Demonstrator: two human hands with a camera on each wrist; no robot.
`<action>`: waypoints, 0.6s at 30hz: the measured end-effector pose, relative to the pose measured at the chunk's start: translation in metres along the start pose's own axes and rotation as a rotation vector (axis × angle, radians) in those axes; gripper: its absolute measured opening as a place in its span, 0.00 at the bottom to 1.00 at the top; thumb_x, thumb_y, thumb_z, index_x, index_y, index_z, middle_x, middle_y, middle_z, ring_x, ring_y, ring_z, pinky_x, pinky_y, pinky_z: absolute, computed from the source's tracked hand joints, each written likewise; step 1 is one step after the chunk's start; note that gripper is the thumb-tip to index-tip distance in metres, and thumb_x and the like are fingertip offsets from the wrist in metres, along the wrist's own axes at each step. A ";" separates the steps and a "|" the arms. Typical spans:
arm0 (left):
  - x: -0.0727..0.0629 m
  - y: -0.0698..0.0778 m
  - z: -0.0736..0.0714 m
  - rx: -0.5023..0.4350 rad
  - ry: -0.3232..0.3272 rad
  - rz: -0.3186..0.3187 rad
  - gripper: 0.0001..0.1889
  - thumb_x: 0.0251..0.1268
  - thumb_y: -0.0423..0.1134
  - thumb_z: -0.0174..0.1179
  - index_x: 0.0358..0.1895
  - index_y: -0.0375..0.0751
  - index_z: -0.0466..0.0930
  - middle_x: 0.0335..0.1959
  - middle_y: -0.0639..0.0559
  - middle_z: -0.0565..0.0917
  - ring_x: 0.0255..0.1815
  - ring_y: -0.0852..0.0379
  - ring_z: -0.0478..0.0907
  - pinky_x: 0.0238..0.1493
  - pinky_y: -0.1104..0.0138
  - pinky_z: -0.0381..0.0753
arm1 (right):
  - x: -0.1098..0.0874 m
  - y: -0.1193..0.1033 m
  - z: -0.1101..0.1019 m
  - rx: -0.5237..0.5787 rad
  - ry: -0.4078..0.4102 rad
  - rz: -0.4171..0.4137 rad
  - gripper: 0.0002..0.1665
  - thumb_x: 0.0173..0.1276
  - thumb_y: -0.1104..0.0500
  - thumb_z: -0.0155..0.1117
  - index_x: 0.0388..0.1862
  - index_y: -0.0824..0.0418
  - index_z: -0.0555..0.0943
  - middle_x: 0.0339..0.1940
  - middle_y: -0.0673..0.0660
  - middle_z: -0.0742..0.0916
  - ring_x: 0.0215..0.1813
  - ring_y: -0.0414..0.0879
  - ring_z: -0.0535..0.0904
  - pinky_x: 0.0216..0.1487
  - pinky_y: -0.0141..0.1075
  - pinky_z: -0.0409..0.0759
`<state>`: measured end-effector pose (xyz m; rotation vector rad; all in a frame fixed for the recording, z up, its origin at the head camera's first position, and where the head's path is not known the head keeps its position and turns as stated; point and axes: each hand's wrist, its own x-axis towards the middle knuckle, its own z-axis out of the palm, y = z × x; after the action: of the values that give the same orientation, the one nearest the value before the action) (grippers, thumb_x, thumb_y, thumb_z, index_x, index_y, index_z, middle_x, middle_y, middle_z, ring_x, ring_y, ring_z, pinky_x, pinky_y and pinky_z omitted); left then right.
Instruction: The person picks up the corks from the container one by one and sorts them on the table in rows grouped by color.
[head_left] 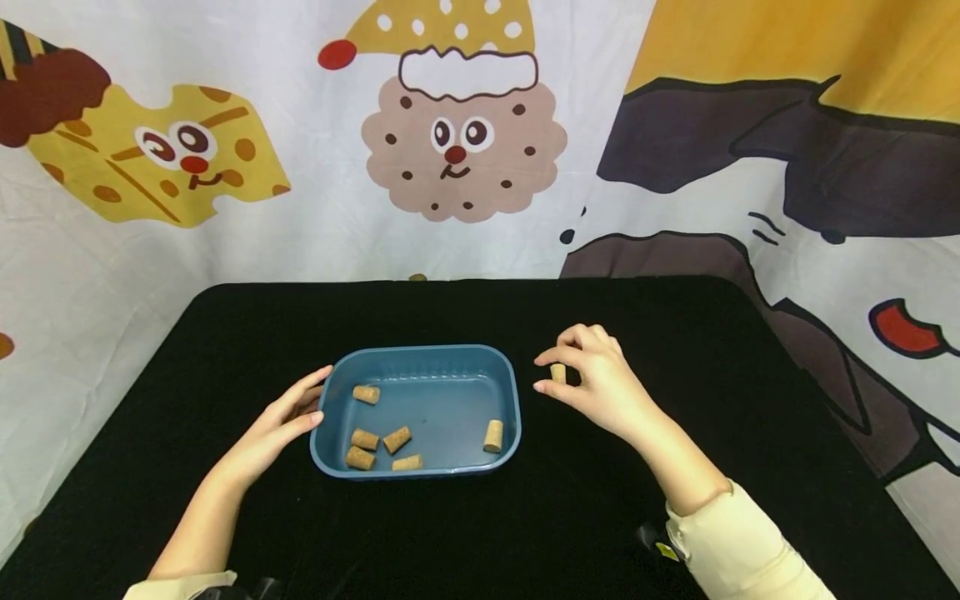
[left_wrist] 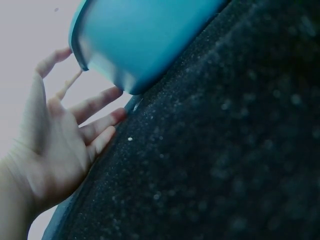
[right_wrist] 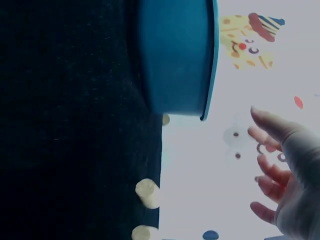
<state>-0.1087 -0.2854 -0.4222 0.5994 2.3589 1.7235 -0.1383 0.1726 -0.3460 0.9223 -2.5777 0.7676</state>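
Note:
A blue plastic bin stands on the black table with several corks inside; one cork lies at its right end, the others toward the left. My left hand is at the bin's left end, thumb and fingertips touching its rim and outer wall. In the left wrist view its fingers reach out fairly straight. To the right of the bin, my right hand hovers with thumb and fingers apart. A cork shows through that gap. The right wrist view has this hand holding nothing, with corks standing on the table.
The black table ends at a white cloth backdrop printed with cartoon figures. Another cork stands at the lower edge of the right wrist view, and one more peeks out by the bin.

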 end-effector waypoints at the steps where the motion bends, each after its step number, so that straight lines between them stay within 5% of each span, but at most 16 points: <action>1: 0.000 0.000 0.000 0.000 -0.001 0.000 0.30 0.73 0.31 0.43 0.76 0.44 0.49 0.68 0.26 0.59 0.63 0.26 0.60 0.52 0.67 0.74 | 0.003 -0.001 0.001 0.005 -0.022 -0.033 0.15 0.56 0.51 0.75 0.43 0.51 0.86 0.41 0.48 0.76 0.44 0.45 0.67 0.46 0.44 0.65; 6: -0.002 0.001 0.000 0.006 0.001 0.006 0.30 0.73 0.30 0.43 0.76 0.43 0.49 0.68 0.26 0.59 0.63 0.26 0.60 0.52 0.68 0.74 | 0.021 -0.007 0.007 0.031 -0.151 -0.151 0.16 0.55 0.49 0.75 0.43 0.50 0.87 0.42 0.48 0.77 0.45 0.43 0.67 0.46 0.42 0.65; 18: 0.001 0.002 0.002 -0.003 0.002 -0.005 0.30 0.73 0.31 0.44 0.76 0.43 0.49 0.67 0.24 0.59 0.62 0.25 0.62 0.51 0.67 0.75 | 0.051 -0.017 0.025 0.004 -0.417 -0.279 0.15 0.53 0.50 0.76 0.42 0.46 0.87 0.43 0.46 0.78 0.47 0.42 0.67 0.50 0.41 0.66</action>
<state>-0.1085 -0.2829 -0.4211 0.5909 2.3572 1.7261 -0.1678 0.1213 -0.3375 1.5434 -2.6918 0.5480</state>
